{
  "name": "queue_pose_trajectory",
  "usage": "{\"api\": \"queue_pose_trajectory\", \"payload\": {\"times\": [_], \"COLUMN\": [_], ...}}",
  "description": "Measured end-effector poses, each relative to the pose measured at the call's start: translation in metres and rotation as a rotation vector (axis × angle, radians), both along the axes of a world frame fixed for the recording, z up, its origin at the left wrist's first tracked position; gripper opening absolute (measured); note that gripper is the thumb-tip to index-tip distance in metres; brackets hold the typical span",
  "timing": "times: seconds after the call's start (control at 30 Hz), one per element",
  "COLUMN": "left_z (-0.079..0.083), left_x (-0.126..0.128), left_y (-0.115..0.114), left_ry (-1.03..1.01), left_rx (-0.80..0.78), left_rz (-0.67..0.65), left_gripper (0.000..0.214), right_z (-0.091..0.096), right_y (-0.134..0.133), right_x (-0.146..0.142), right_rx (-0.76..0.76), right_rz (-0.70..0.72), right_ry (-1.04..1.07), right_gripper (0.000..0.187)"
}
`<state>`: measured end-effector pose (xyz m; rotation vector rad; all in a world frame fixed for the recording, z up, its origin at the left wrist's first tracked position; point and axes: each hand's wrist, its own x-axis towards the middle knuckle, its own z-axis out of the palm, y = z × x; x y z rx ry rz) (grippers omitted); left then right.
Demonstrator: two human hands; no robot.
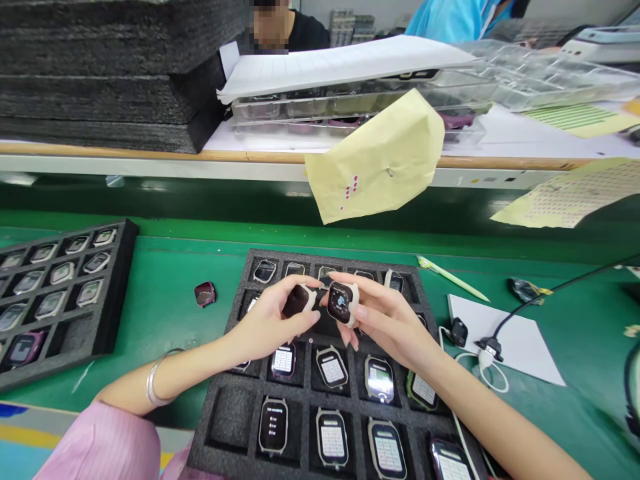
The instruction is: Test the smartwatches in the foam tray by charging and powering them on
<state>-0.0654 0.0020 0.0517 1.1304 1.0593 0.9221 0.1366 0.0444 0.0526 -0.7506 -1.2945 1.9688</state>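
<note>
Between the thumb and fingers of my left hand (260, 310) is a pale-cased smartwatch (296, 301) without a strap, its screen dark. My right hand (390, 313) grips a second pale smartwatch (340, 302) whose screen shows a lit watch face. Both are held close together above a black foam tray (227, 417). Several strapless watches sit in the tray's compartments, many with lit white screens. One, a watch with a dark list screen (273, 425), lies in the front row beside an unfilled compartment at the tray's left corner.
Left stands another foam tray (120, 287) of watches; a small purple watch (205, 293) lies between the trays. Right are a green pen (453, 278), white sheet (540, 353) and black cable (565, 290). Yellow paper (375, 160) hangs from the shelf (250, 163) holding foam stacks (100, 80). People sit beyond.
</note>
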Motion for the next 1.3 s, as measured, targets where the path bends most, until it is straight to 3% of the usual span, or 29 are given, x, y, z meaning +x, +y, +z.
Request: {"api": "queue_pose_trajectory", "payload": {"times": [0.3,0.63,1.3], "left_z": [-0.002,-0.003,-0.002], "left_x": [0.001,0.000,-0.001], "left_y": [-0.011,-0.009,-0.011], "left_ry": [0.166,0.278,0.265], "left_rx": [0.192,0.341,0.354], "left_rz": [0.037,-0.049,-0.066], "left_gripper": [0.041,0.038,0.041], "right_z": [-0.001,-0.007,-0.005], "right_y": [-0.002,-0.002,-0.004], "right_x": [-0.001,0.002,0.005], "right_rx": [0.020,0.055,0.138], "right_rz": [0.010,0.071,0.105], "right_ry": [0.042,0.035,-0.010], "right_gripper": [0.040,0.036,0.037]}}
